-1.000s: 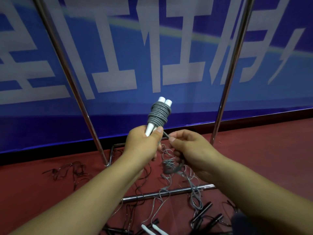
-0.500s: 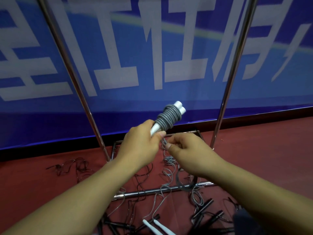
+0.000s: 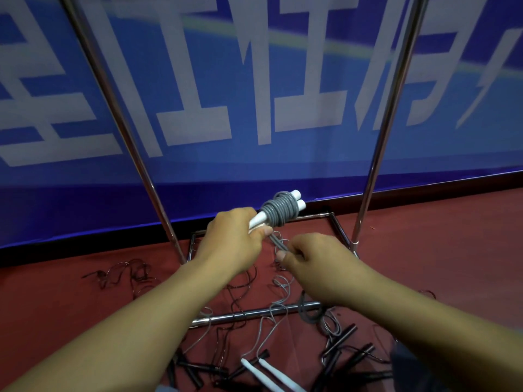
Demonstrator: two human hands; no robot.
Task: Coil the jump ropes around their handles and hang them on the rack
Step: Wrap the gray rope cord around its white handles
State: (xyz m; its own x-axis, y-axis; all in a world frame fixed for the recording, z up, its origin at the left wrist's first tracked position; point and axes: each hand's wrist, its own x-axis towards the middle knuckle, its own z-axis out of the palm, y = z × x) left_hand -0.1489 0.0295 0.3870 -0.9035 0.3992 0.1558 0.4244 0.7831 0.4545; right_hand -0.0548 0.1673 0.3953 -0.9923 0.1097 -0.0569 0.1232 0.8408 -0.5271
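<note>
compared with half a second before, the white handles have tipped more to the side: their free ends now point up and to the right, lying lower and flatter than earlier. the right hand has moved a little away from the left hand, so a short piece of grey cord is now drawn straight between them.

the left hand grips the narrow ends of the two handles, fingers curled around them and the thumb pressed near the cord. the grey coil sits just beyond this grip, wound around both handles, and the white tips stick out past the coil. the right hand pinches the loose cord between thumb and fingers, just below and right of the left grip.

under both hands, more ropes lie tangled on the red floor over the base bar of the rack. another white pair of handles lies nearer to the person.
</note>
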